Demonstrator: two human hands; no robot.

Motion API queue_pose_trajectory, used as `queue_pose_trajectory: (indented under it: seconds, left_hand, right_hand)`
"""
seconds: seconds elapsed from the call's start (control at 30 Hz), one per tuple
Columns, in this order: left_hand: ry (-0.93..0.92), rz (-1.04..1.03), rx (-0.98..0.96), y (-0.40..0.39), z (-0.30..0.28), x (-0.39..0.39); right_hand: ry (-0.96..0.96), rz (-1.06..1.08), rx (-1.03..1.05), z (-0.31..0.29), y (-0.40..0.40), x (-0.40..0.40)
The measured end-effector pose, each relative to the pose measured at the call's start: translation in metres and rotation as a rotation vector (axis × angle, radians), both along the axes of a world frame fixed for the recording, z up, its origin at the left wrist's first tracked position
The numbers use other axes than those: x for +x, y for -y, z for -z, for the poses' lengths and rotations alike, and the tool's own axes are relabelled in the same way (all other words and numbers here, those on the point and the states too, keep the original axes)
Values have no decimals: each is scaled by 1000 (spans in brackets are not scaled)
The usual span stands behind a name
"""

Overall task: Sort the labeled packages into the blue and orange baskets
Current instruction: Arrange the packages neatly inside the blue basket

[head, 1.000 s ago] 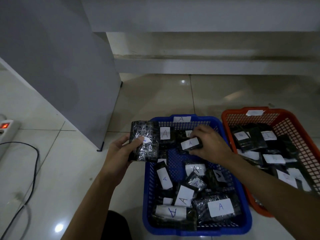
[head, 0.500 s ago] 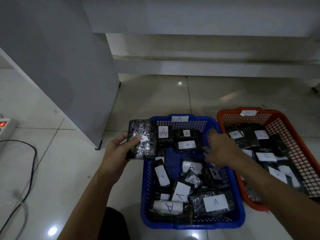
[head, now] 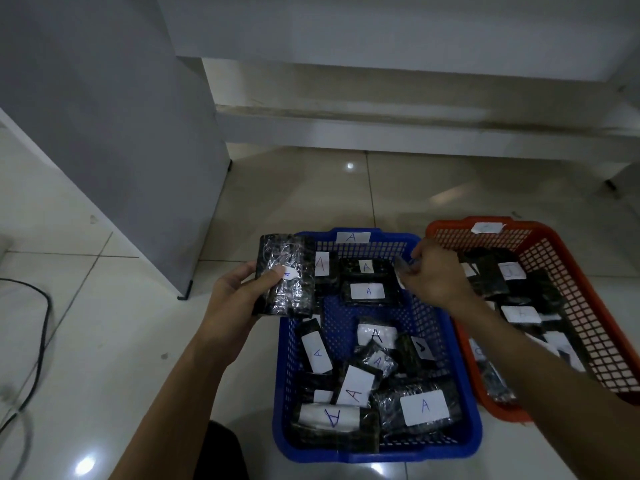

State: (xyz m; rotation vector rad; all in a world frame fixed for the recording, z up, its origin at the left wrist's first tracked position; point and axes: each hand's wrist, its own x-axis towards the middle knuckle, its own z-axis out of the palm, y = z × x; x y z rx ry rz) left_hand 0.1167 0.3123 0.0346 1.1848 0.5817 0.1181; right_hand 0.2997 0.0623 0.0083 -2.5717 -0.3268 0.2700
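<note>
Bare tiled floor (head: 104, 358) flanks blue basket (head: 381, 452); left hand (head: 239, 299) grips package (head: 284, 275).

One head-worn wide-angle view only; nothing is being shared with a second view. The scene is being looked at from above, forward and steeply down onto the tiled floor (head: 104, 341). Both forearms are being seen entering from the bottom edge. The blue basket (head: 460, 368) is being framed close, low centre; the orange basket (head: 588, 306) is being cut by the right edge.
</note>
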Motion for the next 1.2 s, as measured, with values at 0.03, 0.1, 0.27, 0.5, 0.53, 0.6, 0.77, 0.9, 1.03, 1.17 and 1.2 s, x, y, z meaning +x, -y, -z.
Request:
queue_pose_trajectory:
  seconds: [0.03, 0.1, 0.27, 0.5, 0.53, 0.6, 0.77, 0.9, 1.03, 1.17, 1.2]
  left_hand:
    - [2, 3, 0, 0, 1, 0]
    - [5, 10, 4, -2, 3, 0]
    - [5, 5, 4, -6, 6, 0]
    - [-3, -32, -27, -7, 10, 0]
    - [-2, -35, -33, -6, 10, 0]
    - [-3, -33, -38, -4, 8, 0]
    - [2, -5, -37, 3, 0, 3]
    - [4, -3, -23, 8, -7, 3]
    - [-7, 1, -19, 14, -8, 6]
    - [-7, 21, -12, 19, -7, 8]
    - [-6, 25, -11, 20, -7, 8]
  right_hand:
    - [86, -13, -32, 7, -5, -1]
    - [170, -17, -102, 18, -11, -2]
    - [158, 7, -170, 30, -13, 3]
    - [-700, 435, 840, -14, -2, -5]
    - [-799, 450, 932, -18, 0, -9]
    - [-898, 504, 1076, -18, 6, -14]
    - [-873, 433, 1149, -13, 16, -23]
    - [-649, 285, 978, -13, 18, -28]
    - [-541, 371, 915, -16, 18, -31]
    - [-468, 459, 796, -13, 22, -26]
    - [-456, 448, 764, -14, 23, -26]
